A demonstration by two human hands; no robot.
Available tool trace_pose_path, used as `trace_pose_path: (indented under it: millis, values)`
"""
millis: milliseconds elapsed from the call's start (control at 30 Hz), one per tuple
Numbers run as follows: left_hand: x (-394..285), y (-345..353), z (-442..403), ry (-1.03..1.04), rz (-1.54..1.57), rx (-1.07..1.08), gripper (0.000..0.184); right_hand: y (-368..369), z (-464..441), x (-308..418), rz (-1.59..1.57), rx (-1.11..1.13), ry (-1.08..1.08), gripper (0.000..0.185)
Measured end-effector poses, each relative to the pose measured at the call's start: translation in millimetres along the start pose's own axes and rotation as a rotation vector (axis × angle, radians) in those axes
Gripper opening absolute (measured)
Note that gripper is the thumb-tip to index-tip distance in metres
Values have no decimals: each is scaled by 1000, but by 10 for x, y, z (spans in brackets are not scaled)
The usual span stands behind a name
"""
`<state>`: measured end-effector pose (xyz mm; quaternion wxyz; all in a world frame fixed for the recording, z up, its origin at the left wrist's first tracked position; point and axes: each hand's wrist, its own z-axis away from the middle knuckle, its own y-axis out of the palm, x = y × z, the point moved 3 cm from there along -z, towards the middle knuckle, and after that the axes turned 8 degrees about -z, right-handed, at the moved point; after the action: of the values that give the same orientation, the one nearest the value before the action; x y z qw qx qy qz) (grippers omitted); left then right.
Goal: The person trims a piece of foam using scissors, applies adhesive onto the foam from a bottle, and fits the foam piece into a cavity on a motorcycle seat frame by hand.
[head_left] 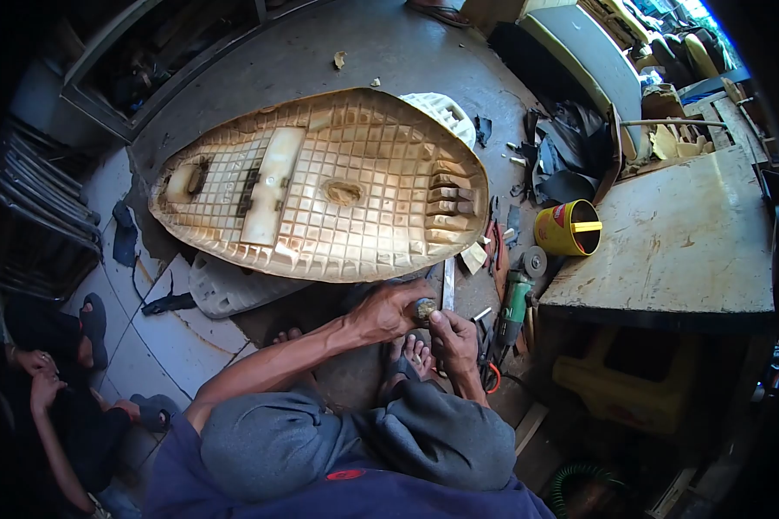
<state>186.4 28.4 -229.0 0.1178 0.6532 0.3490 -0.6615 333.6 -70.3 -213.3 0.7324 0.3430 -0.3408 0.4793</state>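
Observation:
In front of my knees, my left hand (394,311) is closed around a small round-ended thing (425,308), bluish with a yellowish face, whose kind I cannot make out. Close beside it, my right hand (457,342) is curled, thumb up, at the lower end of a flat, pale metal blade (448,281) that points away from me. The fingers hide the blade's lower end. Just beyond both hands lies a large seat base (363,225), its ribbed, brown-stained underside facing up.
White plastic pieces (216,285) lie beneath the seat base. To the right are a green angle grinder (517,298), a yellow can (556,229) and a worn wooden table (666,242). Black scraps (567,156) litter the floor. Another person's hands (39,376) show at left, near stacked metal frames (48,190).

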Motion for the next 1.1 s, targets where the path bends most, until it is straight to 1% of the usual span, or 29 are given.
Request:
trace_pose_path:
  millis: [33, 67, 100, 167, 200, 233, 300, 367, 400, 433, 500, 533, 567, 633, 667, 733, 767, 833, 867, 933, 967, 1033, 1100]
  values:
    - [-5, -26, -21, 36, -40, -11, 40, 4, -20, 26, 40, -2, -48, 38]
    - [-11, -37, -29, 71, -5, -12, 40, -15, -17, 14, 40, 0, -53, 37]
    - [0, -3, -12, 67, -2, -13, 40, -5, 8, 14, 41, 0, -48, 37]
    - [49, 75, -13, -13, 11, 16, 43, 2, 50, 84, -8, -15, -60, 37]
    - [62, 79, -20, -15, 15, 12, 43, 27, 104, 170, -66, -20, 13, 37]
    - [66, 79, -21, 10, -4, -4, 44, 21, 148, 292, -60, -19, 20, 37]
    - [69, 123, -36, 27, -11, -15, 46, 13, 288, 742, -222, 194, -473, 37]
    - [43, 174, -75, 71, -119, -7, 47, 63, 426, 1186, -181, 90, -598, 37]
    - [3, 157, -75, 40, -134, -10, 43, -14, 464, 1251, 24, 1, -517, 33]
    - [-4, 129, -122, 69, -144, -9, 43, 12, 426, 1283, 443, -94, -493, 29]
    - [-7, 125, -95, 135, -56, -99, 40, 71, 350, 1084, 758, -76, -523, 29]
    - [31, 123, -99, 127, -19, -39, 38, 47, 340, 940, 788, 0, -308, 30]
    - [42, 133, -81, 127, -16, -49, 38, 41, 327, 793, 862, 14, -262, 28]
    - [31, 119, -39, 94, -62, -67, 37, 50, 301, 634, 887, -69, -164, 26]
    - [14, 125, -10, 86, -62, -66, 37, 44, 318, 566, 884, -63, -158, 26]
    - [-16, 94, -35, 79, -73, -64, 37, 57, 305, 531, 867, -129, -270, 26]
    - [-27, 109, -36, 80, -75, -57, 37, 76, 321, 535, 862, -133, -269, 26]
    - [-43, 127, -61, 102, -61, -120, 37, 119, 324, 587, 873, -207, -180, 28]
    - [-42, 154, -81, 104, -57, -118, 37, 118, 294, 570, 874, -210, -178, 28]
    - [-12, 231, -56, 15, -85, -122, 36, 101, 278, 497, 854, -264, -249, 26]
    - [6, 246, -57, 16, -83, -121, 36, 101, 270, 490, 856, -266, -248, 26]
    - [23, 236, -72, 90, -109, -156, 35, 96, 231, 471, 804, -257, -176, 27]
    - [29, 226, -77, 95, -114, -157, 34, 69, 193, 400, 787, -241, -211, 29]
